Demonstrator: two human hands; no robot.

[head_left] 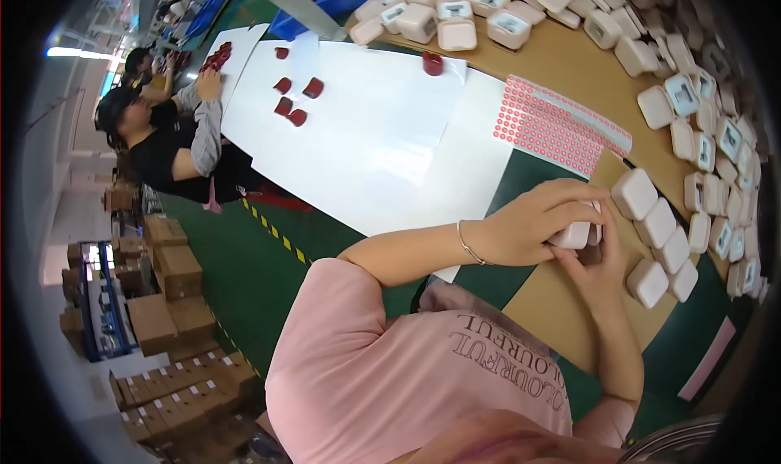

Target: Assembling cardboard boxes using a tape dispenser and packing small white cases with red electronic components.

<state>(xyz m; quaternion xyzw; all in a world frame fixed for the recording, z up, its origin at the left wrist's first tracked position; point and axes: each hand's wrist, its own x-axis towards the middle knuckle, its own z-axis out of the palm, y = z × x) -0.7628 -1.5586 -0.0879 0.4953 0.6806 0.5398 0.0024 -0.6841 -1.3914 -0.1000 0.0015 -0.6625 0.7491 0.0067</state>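
Between my two hands is a small pale pink box [572,236] with rounded corners. My left hand [533,218], with a thin bracelet at the wrist, curls over it from the left. From the right and below, the fingers and thumb of my right hand [604,267] close round the same box. My fingers cover much of it, and I cannot tell whether its lid is raised. Just right of my hands, several closed boxes of the same kind [653,222] stand in a cluster on brown board [549,313]. Beyond my hands lies a sheet of round red-and-white stickers [549,122].
A large heap of similar boxes [683,98], some showing inserts, spreads across the far right. Several dark red pieces [312,87] lie on the white tabletop [358,155]. A blue bin [285,25] stands at the back. A co-worker [175,139] handles red pieces at left; cartons [175,269] are stacked behind.
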